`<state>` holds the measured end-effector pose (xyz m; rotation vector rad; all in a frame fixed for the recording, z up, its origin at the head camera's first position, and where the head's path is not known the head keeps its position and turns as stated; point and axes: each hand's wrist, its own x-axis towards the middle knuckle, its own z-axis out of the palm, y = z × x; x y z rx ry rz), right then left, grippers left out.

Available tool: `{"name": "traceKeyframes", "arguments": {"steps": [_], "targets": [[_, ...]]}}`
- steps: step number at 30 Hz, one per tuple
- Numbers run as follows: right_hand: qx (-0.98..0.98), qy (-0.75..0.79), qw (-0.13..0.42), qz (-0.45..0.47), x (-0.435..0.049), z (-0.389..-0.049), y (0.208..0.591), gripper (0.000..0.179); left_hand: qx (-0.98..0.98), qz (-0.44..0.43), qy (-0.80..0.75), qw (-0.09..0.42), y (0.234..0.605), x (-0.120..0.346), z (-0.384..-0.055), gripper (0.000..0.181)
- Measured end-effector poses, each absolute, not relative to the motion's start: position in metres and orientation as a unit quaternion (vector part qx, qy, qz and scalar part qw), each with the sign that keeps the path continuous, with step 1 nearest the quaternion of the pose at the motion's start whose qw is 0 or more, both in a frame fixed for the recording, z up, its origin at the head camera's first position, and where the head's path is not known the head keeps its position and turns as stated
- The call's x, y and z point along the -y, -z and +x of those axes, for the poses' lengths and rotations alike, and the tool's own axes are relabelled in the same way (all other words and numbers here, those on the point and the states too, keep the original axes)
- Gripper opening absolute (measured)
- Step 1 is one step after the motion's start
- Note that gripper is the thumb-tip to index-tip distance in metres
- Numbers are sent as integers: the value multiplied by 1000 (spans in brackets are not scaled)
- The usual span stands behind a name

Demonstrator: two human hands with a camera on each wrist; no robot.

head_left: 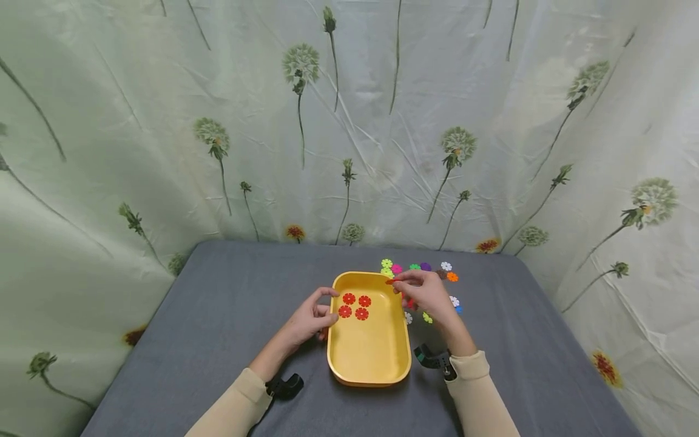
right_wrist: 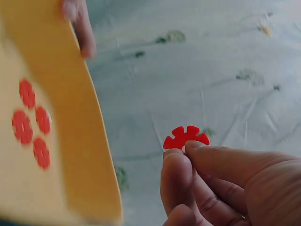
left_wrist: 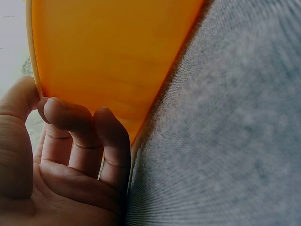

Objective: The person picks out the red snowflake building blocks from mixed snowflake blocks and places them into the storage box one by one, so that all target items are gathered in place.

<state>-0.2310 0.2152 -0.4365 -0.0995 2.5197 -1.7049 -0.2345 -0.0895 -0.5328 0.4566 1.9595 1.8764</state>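
My left hand (head_left: 310, 317) holds the left side of a yellow plastic tray (head_left: 368, 358). In the left wrist view its thumb (left_wrist: 21, 96) lies at the rim, and the curled fingers bear on the outer wall. Inside the tray, toward the far left, several red notched discs (head_left: 362, 314) lie flat in a cluster. Over the tray's far right corner, my right hand (head_left: 428, 297) pinches another red notched disc (right_wrist: 186, 136) between thumb and forefinger. The right wrist view shows that disc's toothed edge standing out above the fingertips; its lower part is hidden.
Right of the tray and beyond it, loose notched discs in several colours lie on the grey cloth, among them an orange disc (head_left: 452, 277) and a yellow-green one (head_left: 428, 317). Some are partly behind my right hand. A flowered curtain (head_left: 371, 152) hangs behind the table (head_left: 229, 285).
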Motion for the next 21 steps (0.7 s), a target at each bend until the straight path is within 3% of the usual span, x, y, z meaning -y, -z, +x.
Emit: {"name": "traceKeyframes", "arguments": {"steps": [21], "targets": [[-879,443,141,-105,-135,-234,470,13,-681,175,-681,203,533,90,-235,55]]}}
